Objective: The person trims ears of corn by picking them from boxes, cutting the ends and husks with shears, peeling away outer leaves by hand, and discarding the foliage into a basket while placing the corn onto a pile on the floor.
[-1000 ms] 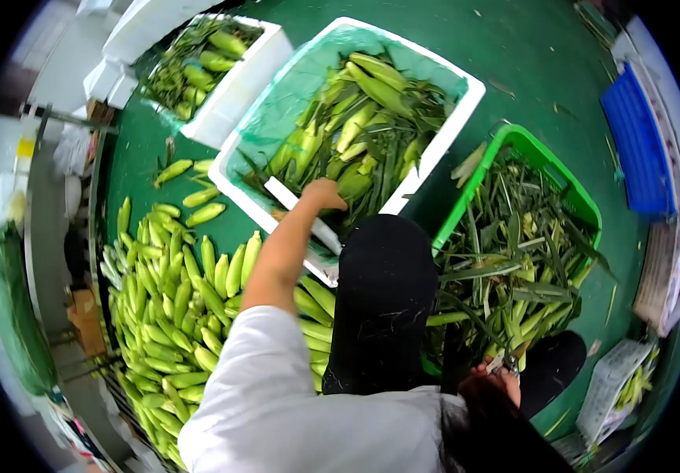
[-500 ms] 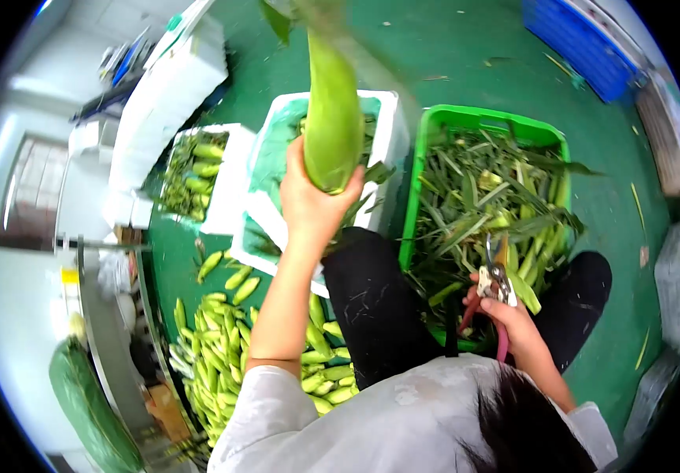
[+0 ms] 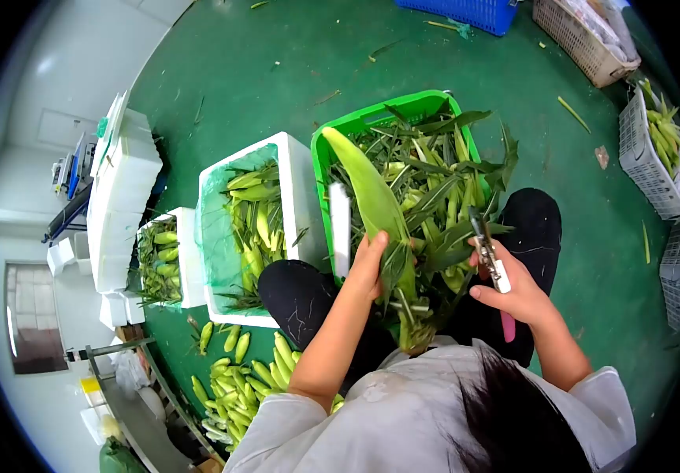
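Note:
My left hand (image 3: 371,266) is closed round a large ear of corn (image 3: 371,193) in its green husk, its tip pointing up and left and its leafy stem end near my lap. My right hand (image 3: 513,288) grips pruning shears (image 3: 488,251) with reddish handles, just right of the ear, blades upward. Beneath and beyond both hands, a bright green crate (image 3: 320,162) holds a heap of husk leaves and stalks. A white foam box (image 3: 302,193) with a green lining stands to its left, with unpeeled corn inside.
Trimmed ears (image 3: 237,398) are piled on the floor at lower left. A smaller foam box (image 3: 189,256) of corn stands farther left, near a metal rack (image 3: 131,410). A blue crate (image 3: 466,14) is at the top, and a grey basket (image 3: 651,162) of corn at the right.
My left hand has brought an ear from the foam box to in front of my body, beside the shears. The view has turned right, over the green crate.

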Motion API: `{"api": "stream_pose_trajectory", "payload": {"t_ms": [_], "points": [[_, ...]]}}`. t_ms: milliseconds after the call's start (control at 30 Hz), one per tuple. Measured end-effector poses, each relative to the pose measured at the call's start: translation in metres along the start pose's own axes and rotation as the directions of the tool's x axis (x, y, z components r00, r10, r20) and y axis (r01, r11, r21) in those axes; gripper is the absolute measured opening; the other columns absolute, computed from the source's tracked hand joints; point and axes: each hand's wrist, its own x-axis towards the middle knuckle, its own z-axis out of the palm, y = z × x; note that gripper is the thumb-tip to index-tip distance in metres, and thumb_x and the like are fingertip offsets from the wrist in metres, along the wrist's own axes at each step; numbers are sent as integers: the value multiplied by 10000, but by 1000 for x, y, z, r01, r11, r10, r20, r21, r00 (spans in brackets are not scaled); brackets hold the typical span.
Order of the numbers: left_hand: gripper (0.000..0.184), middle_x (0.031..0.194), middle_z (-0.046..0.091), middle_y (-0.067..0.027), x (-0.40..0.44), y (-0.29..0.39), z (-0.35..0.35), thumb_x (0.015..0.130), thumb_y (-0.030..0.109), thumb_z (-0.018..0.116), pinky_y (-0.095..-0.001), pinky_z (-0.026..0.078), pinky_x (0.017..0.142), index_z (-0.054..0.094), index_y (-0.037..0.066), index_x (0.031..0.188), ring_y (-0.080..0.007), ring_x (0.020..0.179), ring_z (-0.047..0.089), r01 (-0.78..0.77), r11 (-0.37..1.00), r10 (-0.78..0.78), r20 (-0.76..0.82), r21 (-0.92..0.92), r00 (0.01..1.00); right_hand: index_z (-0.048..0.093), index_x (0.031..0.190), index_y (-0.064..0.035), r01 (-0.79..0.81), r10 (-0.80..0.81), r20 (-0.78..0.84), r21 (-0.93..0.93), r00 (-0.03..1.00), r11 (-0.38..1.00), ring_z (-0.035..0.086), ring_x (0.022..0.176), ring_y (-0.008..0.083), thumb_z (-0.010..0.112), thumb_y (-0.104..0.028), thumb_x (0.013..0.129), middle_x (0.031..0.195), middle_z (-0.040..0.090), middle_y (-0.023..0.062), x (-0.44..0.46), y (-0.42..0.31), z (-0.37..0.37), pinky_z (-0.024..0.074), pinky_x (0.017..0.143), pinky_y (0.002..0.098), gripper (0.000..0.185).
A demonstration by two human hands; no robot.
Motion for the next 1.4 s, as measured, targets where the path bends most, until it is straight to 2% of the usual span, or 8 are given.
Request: {"api": "stream_pose_trajectory", "payload": {"t_ms": [100, 200, 367, 667, 867, 1000, 1100, 1400], "points": [[648, 1152, 631, -117, -29, 27, 28, 824, 290, 784, -371, 505, 908, 489, 12, 1330, -231, 1033, 614, -28, 947, 95, -197, 319, 976, 416, 1381, 24, 75, -80, -11, -238, 997, 968, 564, 1120, 299, 801, -276, 772, 1199, 568, 168, 20, 4, 6, 442, 983, 388, 781], [665, 1097, 649, -156, -61, 54, 62, 764, 259, 819, -366, 503, 870, 480, 27, 1288, -268, 1009, 641, 22, 389, 365, -176, 921, 914, 384, 1392, 45, 144, -130, 61, -477, 990, 867, 494, 1210, 392, 791, -368, 755, 1276, 511, 244, 43, -18, 8, 379, 1059, 429, 861], [742, 1010, 669, -204, -88, 42, 70, 716, 267, 835, -430, 533, 740, 441, 42, 1303, -398, 892, 662, 179, -133, 601, -64, 975, 797, 412, 1364, 30, 296, -189, 261, -471, 947, 831, 475, 1194, 378, 803, -333, 705, 1242, 511, 205, 68, -22, 8, 362, 1048, 444, 848], [744, 1106, 657, -188, -107, 59, 32, 731, 223, 824, -352, 501, 894, 442, 14, 1334, -291, 1039, 650, 104, 371, -45, -94, 923, 995, 592, 1132, 18, 450, -316, 354, -411, 880, 793, 643, 789, 339, 797, -288, 720, 899, 662, 177, 71, 31, 17, 526, 759, 403, 553], [796, 1246, 609, -75, -93, 37, -2, 725, 227, 847, -317, 427, 1014, 457, -10, 1377, -157, 1148, 563, 285, 882, -338, 82, 375, 938, 604, 891, -24, -298, 177, 427, 235, 887, 925, 621, 661, 134, 737, -280, 867, 714, 622, 44, 36, 40, 23, 514, 594, 283, 290], [763, 1248, 608, -50, -70, 40, 27, 771, 205, 837, -302, 426, 1010, 449, 10, 1399, -153, 1143, 558, 93, 844, -56, -85, 528, 995, 580, 1016, -33, -298, 257, 152, 530, 954, 794, 590, 662, 114, 720, -217, 885, 775, 607, 25, 42, 27, 42, 497, 599, 269, 266], [789, 1102, 672, -165, -58, 53, 49, 714, 234, 865, -361, 528, 874, 453, 10, 1348, -269, 964, 686, -49, 216, 377, -37, 975, 926, 544, 1163, -9, 9, 88, -174, 493, 981, 870, 585, 778, 90, 752, -120, 847, 882, 622, 29, 51, 23, 43, 491, 674, 256, 394], [672, 1164, 608, -102, -35, 78, 40, 762, 156, 835, -312, 454, 955, 461, -4, 1297, -166, 1073, 582, -184, 697, 229, 29, 693, 973, 530, 1171, -18, 175, -117, -354, 136, 928, 975, 529, 699, 62, 623, -17, 840, 812, 562, -18, 84, -4, 5, 444, 634, 219, 344]]}}
